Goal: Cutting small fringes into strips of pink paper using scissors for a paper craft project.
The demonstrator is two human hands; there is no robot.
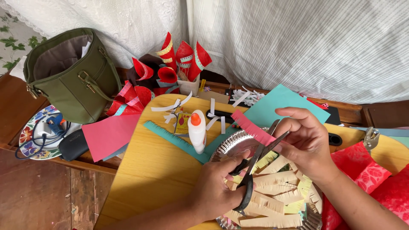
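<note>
My left hand (215, 187) grips black-handled scissors (255, 164), blades open around a fringed pink paper strip (252, 127). My right hand (303, 142) pinches that strip at its near end, just above the blades. Under both hands lies a silver paper plate (232, 147) piled with several fringed cream, yellow and green paper strips (277, 191). A white glue bottle (197, 132) with an orange cap stands upright just left of the plate.
A yellow wooden board (149, 170) carries the work. A fringed teal strip (172, 138), pink paper sheet (110, 135), teal sheet (277, 104), red paper cones (179, 59), olive green handbag (72, 72), floral plate (32, 136) with a cable, and red fabric (370, 174) surround it.
</note>
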